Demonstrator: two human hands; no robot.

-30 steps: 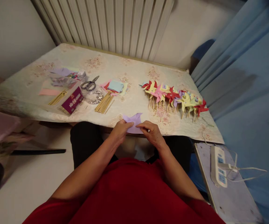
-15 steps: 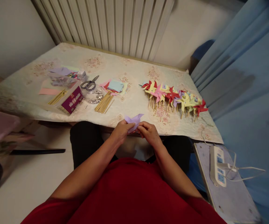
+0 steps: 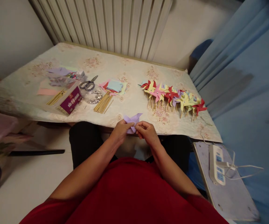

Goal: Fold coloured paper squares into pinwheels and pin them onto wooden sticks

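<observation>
- Lilac paper [image 3: 132,119] pinched between left hand [image 3: 120,132] and right hand [image 3: 147,133]; fingers closed on its folds, held at tabletop [image 3: 129,105] edge.
- Pinwheels [image 3: 173,97] laid in a row, sticks [image 3: 104,102] kept within reach.

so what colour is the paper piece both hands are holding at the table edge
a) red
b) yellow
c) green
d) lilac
d: the folded paper piece pinched between the left hand and the right hand is pale lilac; red and yellow show only in the finished pinwheels lying in a row further right on the table.
</observation>
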